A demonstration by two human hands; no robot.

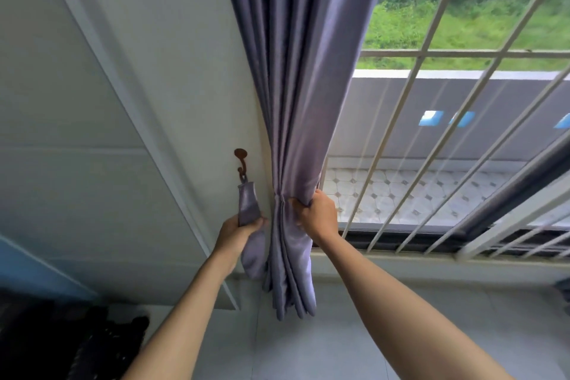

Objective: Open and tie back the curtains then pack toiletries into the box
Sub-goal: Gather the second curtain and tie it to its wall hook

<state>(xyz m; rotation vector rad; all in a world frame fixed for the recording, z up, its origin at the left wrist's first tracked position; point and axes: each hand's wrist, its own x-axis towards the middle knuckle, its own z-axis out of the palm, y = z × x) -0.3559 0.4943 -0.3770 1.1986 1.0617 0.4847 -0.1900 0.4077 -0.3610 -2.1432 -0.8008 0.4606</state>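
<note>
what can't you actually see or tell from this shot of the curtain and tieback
- Head view: top of the curtain and its rail, cut off by the upper edge.
- How the tieback attaches to the hook: too small to tell.
- Right hand fingers: buried in curtain folds.
- Tieback's far end: hidden behind the left hand and the curtain.
- Dark objects at lower left: too dark to identify.
- Toiletries and box: not in view.

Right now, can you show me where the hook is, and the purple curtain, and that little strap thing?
hook (240, 154): head view, on its round brown wall plate.
curtain (297, 108): head view, on the gathered purple folds.
tie-back strap (247, 203): head view, on the band hanging below the hook.
</note>
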